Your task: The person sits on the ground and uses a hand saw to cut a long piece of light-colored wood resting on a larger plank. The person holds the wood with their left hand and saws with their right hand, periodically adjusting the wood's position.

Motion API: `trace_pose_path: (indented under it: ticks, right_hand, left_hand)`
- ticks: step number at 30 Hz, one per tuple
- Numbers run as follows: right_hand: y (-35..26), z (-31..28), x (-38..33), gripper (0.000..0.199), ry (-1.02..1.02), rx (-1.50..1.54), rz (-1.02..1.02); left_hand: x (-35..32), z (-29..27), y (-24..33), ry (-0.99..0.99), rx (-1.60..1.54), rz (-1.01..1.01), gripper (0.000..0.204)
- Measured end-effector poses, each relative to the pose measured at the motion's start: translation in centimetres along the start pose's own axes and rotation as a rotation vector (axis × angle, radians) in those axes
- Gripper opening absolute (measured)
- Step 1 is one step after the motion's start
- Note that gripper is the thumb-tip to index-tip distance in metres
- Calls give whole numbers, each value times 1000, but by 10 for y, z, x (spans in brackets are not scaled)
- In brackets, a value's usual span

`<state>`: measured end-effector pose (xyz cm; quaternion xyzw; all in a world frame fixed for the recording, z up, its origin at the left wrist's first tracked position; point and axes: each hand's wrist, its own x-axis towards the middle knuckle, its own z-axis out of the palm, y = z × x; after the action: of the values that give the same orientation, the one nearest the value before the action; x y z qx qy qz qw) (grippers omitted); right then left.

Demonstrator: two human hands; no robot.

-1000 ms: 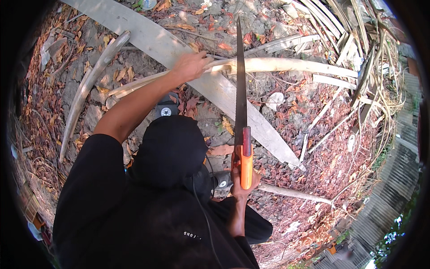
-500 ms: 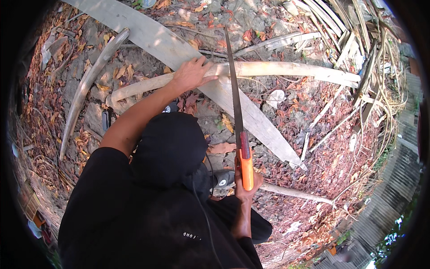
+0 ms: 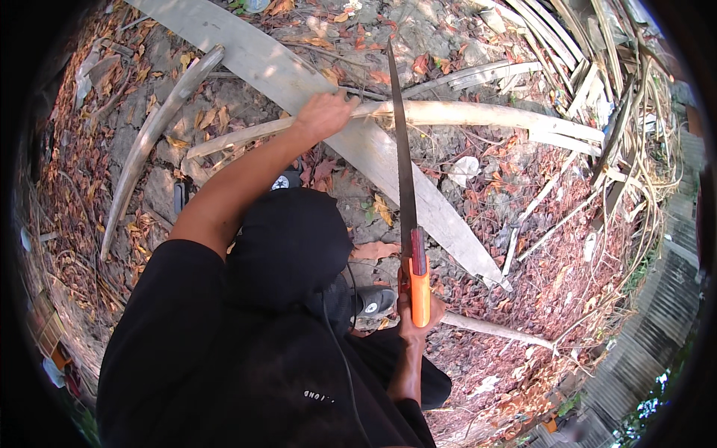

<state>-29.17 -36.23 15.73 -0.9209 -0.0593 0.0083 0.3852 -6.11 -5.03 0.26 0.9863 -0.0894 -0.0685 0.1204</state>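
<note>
My left hand (image 3: 326, 113) is closed round a long, slightly curved pale branch (image 3: 478, 114), its fingers curled over the top. The branch lies crosswise over a long grey plank (image 3: 261, 69); its thinner left end passes under my forearm. My right hand (image 3: 420, 317) grips the orange handle of a handsaw (image 3: 405, 164). The saw's long dark blade points away from me and crosses over the branch just right of my left hand. From this angle I cannot tell whether the teeth touch the wood.
Another bent branch (image 3: 153, 138) lies at the left. A heap of dry stalks (image 3: 597, 67) is at the far right, with a thin stick (image 3: 500, 328) nearer me. Dry leaves cover the ground. A dark shoe (image 3: 373, 302) shows beside the saw handle. Corrugated sheets (image 3: 642, 351) edge the right side.
My left hand's fingers have curled in from a flatter hold on the branch. The saw has tilted slightly, its tip a little farther away. The whole view has shifted a little.
</note>
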Motion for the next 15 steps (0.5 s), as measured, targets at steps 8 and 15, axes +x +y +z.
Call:
trace_pose_path:
  ticks: [8, 15]
  right_hand:
    - [3, -4, 1, 14, -36, 37, 77]
    - [19, -9, 5, 13, -32, -13, -51]
  left_hand:
    - [-6, 0, 5, 60, -21, -14, 33]
    - [-5, -1, 7, 53, 22, -30, 23]
